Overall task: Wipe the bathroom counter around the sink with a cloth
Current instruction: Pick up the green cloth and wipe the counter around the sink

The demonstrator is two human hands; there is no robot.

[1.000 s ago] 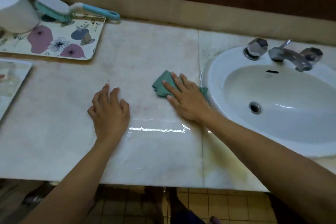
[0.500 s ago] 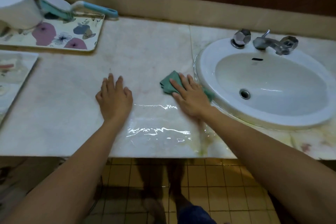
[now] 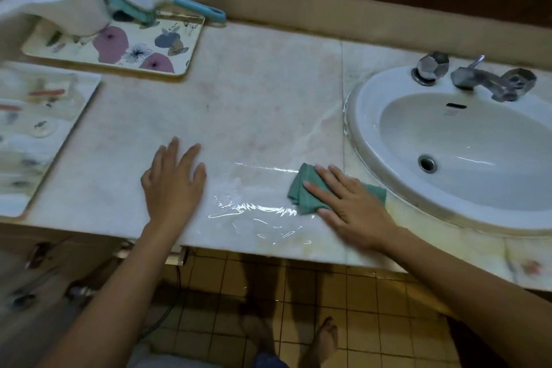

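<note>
marble counter [image 3: 254, 104] gleams wet near its front edge; right hand [image 3: 355, 206] lies flat, fingers spread, pressing the cloth [image 3: 301, 191] just beside the sink [image 3: 358, 128]; left hand [image 3: 173, 185] rests open, empty; puddle, perhaps soapy, could run off onto the floor.
</note>
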